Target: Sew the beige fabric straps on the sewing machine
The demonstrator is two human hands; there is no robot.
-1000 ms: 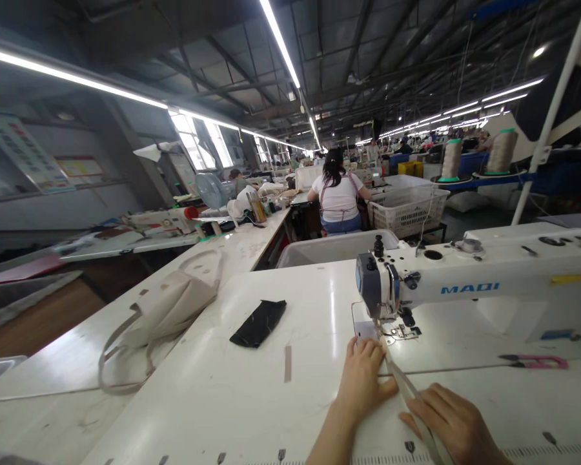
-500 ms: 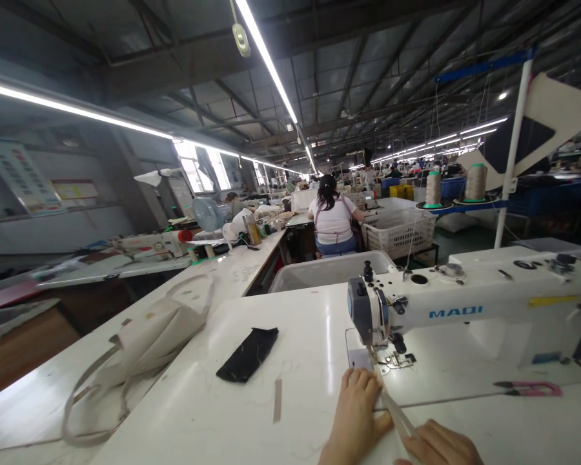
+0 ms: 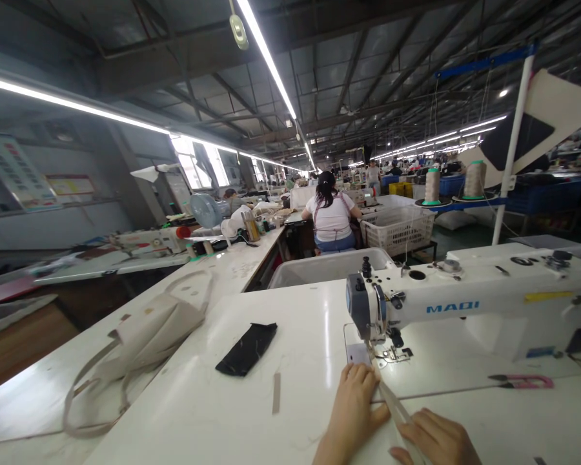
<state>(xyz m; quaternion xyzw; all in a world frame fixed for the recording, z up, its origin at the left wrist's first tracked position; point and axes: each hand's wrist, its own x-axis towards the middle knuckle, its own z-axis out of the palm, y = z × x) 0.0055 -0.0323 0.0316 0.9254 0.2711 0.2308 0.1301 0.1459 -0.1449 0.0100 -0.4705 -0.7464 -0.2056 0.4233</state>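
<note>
A narrow light-coloured fabric strip (image 3: 396, 408) runs from under the presser foot of the white sewing machine (image 3: 494, 300) toward me. My left hand (image 3: 356, 400) rests beside the needle area, its fingers together at the strip's left edge and its thumb reaching toward the strip. Nearer to me, my right hand (image 3: 438, 434) pinches the strip between thumb and fingers. Its lower part is cut off by the frame. Pink-handled thread snips (image 3: 523, 381) lie right of my hands.
On the white table (image 3: 174, 413) lie a black fabric piece (image 3: 246, 349) and a small taupe strip (image 3: 275, 392). A beige bag (image 3: 150, 329) with straps is at the left. Behind the table are a plastic bin (image 3: 329, 265) and a seated person (image 3: 333, 216). Thread cones (image 3: 432, 187) stand above the machine.
The camera view has shifted slightly. My right hand stays on the strip with its fingers slightly moved; my left hand keeps its place near the needle.
</note>
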